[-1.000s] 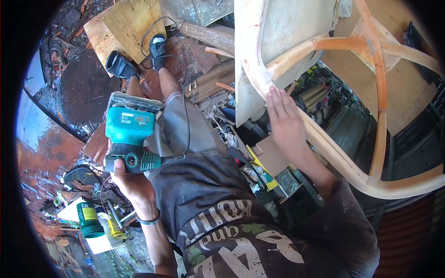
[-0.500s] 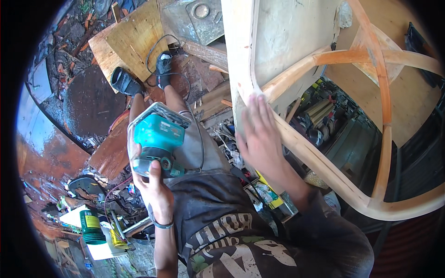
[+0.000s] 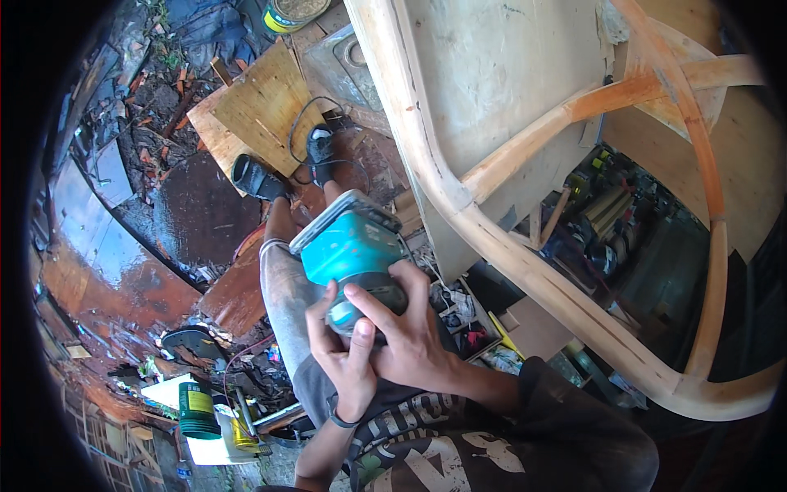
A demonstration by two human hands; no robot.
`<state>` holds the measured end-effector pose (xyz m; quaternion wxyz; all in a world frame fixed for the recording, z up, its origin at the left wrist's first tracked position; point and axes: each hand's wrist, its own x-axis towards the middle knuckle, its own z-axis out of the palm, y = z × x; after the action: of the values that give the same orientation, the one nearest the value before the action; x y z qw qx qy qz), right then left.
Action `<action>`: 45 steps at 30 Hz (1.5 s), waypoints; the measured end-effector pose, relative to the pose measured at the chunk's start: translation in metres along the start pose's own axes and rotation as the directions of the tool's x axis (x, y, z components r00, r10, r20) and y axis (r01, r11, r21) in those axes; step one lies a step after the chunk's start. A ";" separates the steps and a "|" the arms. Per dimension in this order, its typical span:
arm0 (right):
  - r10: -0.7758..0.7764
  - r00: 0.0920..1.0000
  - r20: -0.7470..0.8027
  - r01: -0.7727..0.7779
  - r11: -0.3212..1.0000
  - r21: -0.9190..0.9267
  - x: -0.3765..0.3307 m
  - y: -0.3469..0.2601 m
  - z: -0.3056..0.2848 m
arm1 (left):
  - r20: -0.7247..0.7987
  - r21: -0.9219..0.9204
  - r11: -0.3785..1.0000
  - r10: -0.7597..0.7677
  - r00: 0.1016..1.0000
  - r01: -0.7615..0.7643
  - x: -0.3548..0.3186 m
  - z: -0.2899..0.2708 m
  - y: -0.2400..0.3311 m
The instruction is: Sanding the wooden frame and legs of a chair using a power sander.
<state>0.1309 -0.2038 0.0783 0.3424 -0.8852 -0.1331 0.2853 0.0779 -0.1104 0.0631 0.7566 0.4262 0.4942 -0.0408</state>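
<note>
A teal electric sander (image 3: 346, 246) is held in front of my lap, its flat sanding pad tilted up and away from me. My left hand (image 3: 343, 357) wraps round the sander's rear grip, thumb and fingers closed on it. From the right, my right hand (image 3: 408, 332) also grips the body, its fingers over the dark middle section. Beside the sander, to the right, runs a curved wooden frame (image 3: 525, 266) with pale, smoothed surfaces and dark seam lines. The pad is apart from the wood.
Behind the frame stands a pale panel (image 3: 508, 90). Plywood sheets (image 3: 254, 107) lie near my feet, with a dark cable across them. At lower left are a green tub (image 3: 197, 410) and a yellow can (image 3: 243, 435). Debris covers the ground at left.
My right hand has left the wooden frame and come down onto the sander. The sander has shifted right in view and turned. The whole view has swung a little.
</note>
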 end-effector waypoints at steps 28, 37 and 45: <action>-0.216 0.878 -0.427 0.066 0.939 -0.338 0.131 -0.007 -0.110 | 0.777 0.387 0.768 0.026 0.629 -0.510 0.013 0.042 -0.169; -0.391 0.843 -0.370 0.151 0.831 -0.535 0.165 0.012 -0.085 | 0.858 0.295 0.824 -0.004 0.514 -0.485 0.010 0.026 -0.175; -0.404 0.905 -0.131 0.221 0.712 -0.666 0.126 0.012 -0.071 | 0.906 0.377 0.658 -0.116 0.408 -0.652 0.014 0.028 -0.168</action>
<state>0.2749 -0.1962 0.0608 0.0804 -0.9421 -0.3234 0.0381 0.0235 -0.2310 -0.0451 0.6709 0.6696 -0.1090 -0.2994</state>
